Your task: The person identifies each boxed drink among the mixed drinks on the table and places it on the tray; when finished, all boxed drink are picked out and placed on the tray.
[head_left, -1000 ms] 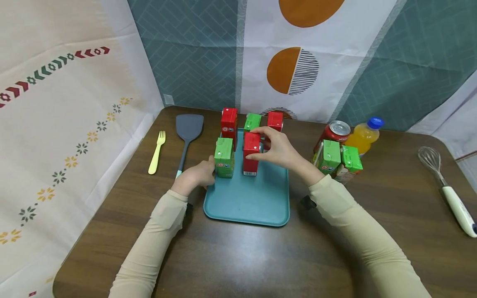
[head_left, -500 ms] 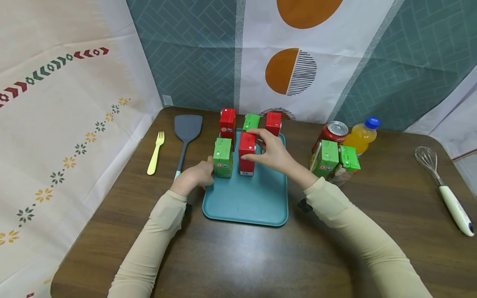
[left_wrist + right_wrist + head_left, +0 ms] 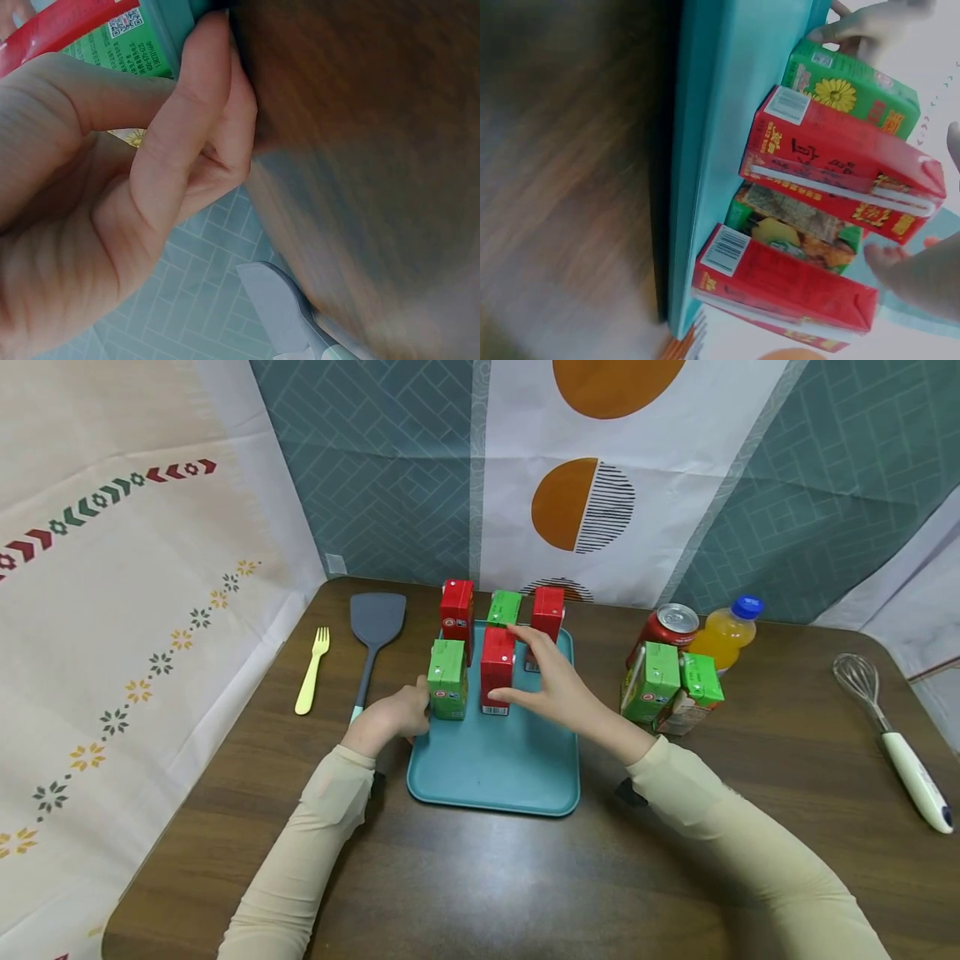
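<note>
My left hand (image 3: 405,710) grips the left rim of a teal tray (image 3: 498,768); the left wrist view shows thumb and fingers pinching the tray's edge (image 3: 166,26). Close by stands a green drink carton (image 3: 447,681) on the tray. My right hand (image 3: 566,693) is spread, thumb and fingers apart, just right of an upright red drink carton (image 3: 497,672) in the middle. In the right wrist view a gap shows between the fingers and that red carton (image 3: 840,165). Behind are two more red cartons, left (image 3: 457,610) and right (image 3: 547,610), with a green one (image 3: 505,607) between them.
Left of the tray lie a dark spatula (image 3: 377,618) and a yellow fork (image 3: 312,672). At right a red can (image 3: 672,625), an orange drink bottle (image 3: 726,633) and two green cartons (image 3: 652,681) stand together. A whisk (image 3: 896,743) lies at the far right.
My right hand shifted the red carton slightly left beside the green one, then let go and opened its fingers, drawing back right. The left hand stayed at the tray's rim.
</note>
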`<control>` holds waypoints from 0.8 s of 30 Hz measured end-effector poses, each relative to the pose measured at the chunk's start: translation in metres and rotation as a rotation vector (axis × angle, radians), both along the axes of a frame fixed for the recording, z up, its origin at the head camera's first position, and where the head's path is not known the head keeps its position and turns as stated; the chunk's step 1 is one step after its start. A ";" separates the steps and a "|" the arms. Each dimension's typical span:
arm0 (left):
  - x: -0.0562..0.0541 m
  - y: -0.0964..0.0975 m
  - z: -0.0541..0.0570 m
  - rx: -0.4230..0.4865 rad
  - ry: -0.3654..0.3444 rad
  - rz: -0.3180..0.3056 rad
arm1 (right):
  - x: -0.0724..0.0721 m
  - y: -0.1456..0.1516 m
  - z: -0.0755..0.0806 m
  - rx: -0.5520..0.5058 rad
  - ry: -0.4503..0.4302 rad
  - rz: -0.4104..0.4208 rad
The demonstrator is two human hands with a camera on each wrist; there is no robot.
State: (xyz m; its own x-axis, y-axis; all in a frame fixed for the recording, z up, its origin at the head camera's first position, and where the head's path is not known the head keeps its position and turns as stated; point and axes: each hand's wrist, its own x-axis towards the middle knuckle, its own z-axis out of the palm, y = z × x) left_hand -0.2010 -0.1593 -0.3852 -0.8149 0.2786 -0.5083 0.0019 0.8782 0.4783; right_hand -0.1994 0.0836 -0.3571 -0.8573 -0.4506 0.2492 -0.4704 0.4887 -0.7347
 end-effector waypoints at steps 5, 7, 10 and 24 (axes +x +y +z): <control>0.000 0.000 0.000 -0.006 0.012 -0.001 | 0.015 0.016 0.005 0.050 0.050 -0.034; 0.001 0.000 0.000 -0.009 0.014 0.000 | 0.022 0.024 0.006 0.056 0.060 -0.043; 0.001 0.000 0.001 -0.014 0.010 0.005 | 0.031 0.038 0.006 0.075 0.095 -0.065; 0.002 0.001 0.002 -0.013 0.014 0.004 | 0.050 0.123 0.026 0.099 0.209 -0.216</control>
State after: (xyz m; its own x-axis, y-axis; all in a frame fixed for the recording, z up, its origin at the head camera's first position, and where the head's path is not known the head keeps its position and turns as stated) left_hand -0.1987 -0.1585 -0.3831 -0.8231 0.2686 -0.5003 0.0051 0.8846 0.4664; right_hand -0.1489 0.2067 -0.3313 -0.8707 -0.2945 0.3939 -0.4836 0.6583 -0.5769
